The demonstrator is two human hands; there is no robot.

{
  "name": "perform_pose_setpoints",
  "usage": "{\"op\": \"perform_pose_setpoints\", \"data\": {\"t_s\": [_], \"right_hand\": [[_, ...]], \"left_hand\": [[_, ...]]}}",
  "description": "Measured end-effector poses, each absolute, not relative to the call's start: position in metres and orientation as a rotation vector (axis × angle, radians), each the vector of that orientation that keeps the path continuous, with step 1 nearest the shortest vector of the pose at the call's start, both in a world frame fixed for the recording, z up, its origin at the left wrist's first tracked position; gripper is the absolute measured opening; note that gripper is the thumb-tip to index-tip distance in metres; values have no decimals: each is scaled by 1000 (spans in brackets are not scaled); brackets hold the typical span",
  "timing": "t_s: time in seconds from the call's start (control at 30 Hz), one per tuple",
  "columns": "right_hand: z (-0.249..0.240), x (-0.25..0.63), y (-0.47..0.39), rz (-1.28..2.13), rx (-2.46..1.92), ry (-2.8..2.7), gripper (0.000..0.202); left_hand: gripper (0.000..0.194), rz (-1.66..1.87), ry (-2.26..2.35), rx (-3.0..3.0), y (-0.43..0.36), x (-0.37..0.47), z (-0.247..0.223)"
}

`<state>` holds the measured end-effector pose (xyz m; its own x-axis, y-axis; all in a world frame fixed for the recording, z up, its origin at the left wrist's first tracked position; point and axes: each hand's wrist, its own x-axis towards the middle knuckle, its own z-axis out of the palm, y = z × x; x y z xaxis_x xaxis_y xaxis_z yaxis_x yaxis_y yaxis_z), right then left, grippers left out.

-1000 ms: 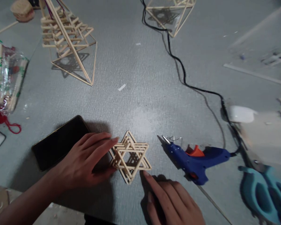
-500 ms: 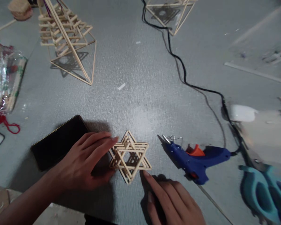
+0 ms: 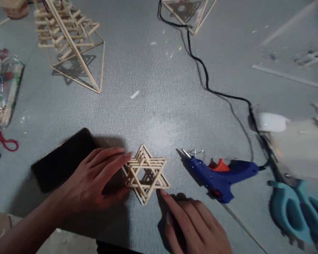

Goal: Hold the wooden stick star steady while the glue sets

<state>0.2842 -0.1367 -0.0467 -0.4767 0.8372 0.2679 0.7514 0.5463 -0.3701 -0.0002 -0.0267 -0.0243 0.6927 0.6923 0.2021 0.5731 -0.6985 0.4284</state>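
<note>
Stick star (image 3: pixel 145 173) lies flat on the grey mat (image 3: pixel 164 106); all places taken from it. My left hand (image 3: pixel 95 181) cups its left side, fingers spread and pressing the edge, thumb under the lower point. My right hand (image 3: pixel 193 225) sits just below-right, forefinger out and touching the lower right tip, other fingers curled, holding nothing. Glue gun (image 3: pixel 219 174) rests to the right, nozzle toward the star; phone (image 3: pixel 63 160) to the left, partly beneath my wrist. Judgement: press lightly and evenly, or the stacked layers may skew.
</note>
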Motion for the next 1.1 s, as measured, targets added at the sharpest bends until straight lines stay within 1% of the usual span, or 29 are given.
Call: {"op": "perform_pose_setpoints", "data": {"t_s": [0.8, 1.1], "right_hand": [[-46, 283, -136, 248, -1295, -2370, 39], [-46, 284, -136, 258, -1307, -2380, 39]], "left_hand": [[72, 499, 1005, 2556, -27, -1, -25], [76, 508, 1018, 2558, -27, -2, -24]]}}
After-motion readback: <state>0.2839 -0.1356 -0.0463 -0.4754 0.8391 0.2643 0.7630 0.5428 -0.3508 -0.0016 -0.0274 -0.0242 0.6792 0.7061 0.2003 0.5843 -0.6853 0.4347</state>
